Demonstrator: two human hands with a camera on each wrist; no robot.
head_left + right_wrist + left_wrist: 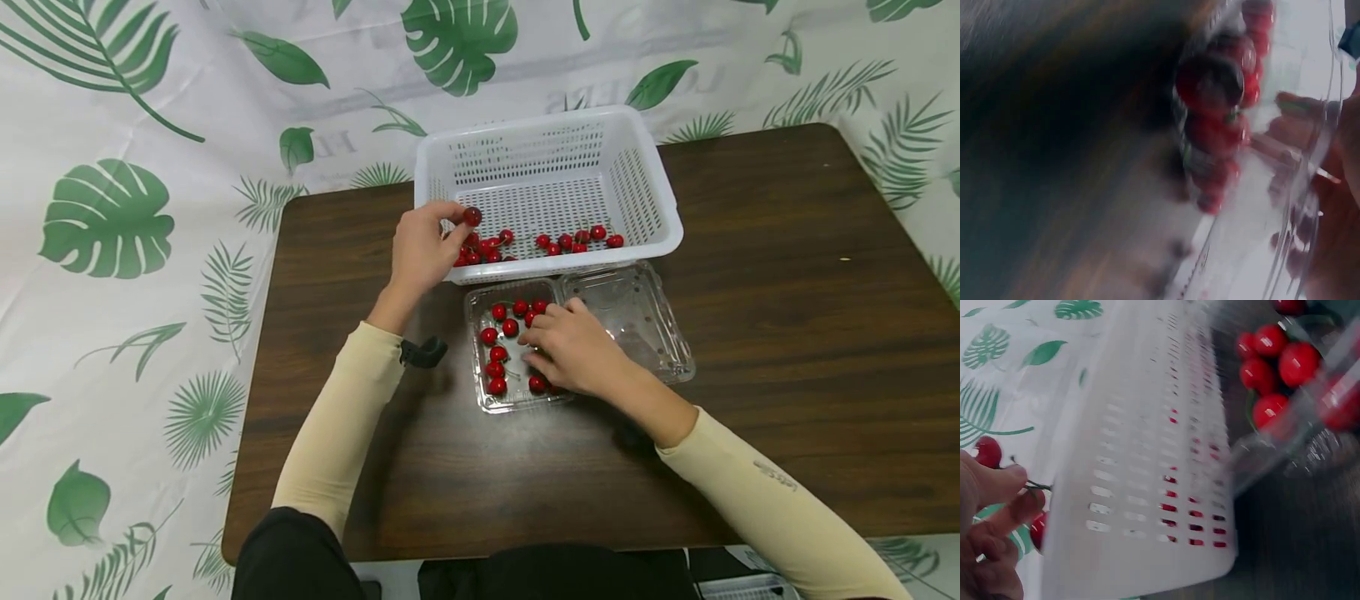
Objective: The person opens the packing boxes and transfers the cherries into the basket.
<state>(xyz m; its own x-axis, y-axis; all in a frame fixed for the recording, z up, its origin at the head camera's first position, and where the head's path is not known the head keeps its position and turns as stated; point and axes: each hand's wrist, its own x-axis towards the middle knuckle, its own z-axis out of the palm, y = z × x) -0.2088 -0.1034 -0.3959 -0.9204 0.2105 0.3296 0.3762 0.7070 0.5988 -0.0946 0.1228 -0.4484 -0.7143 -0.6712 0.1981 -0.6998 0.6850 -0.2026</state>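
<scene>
Over the left end of a white plastic basket (660, 200), my left hand (424, 250) pinches a dark red cherry (472, 217) between thumb and fingertips. In the left wrist view that cherry (988, 451) sits above the thumb, and a green stem (1038, 485) shows by the fingertips. My right hand (573, 350) reaches down into a clear clamshell box (517, 404), its thumb and forefinger apart with nothing visible between them. Red cherries (497, 369) line the box's left side and back; my right hand hides part of the rest. The right wrist view is blurred.
More cherries lie in two groups along the basket's near side, a left pile (491, 246) and a right row (581, 240). The clamshell's lid (637, 321) lies folded open to the right, against the basket's front. All stand on a dark wooden table (787, 333) before a leaf-print sheet (210, 83).
</scene>
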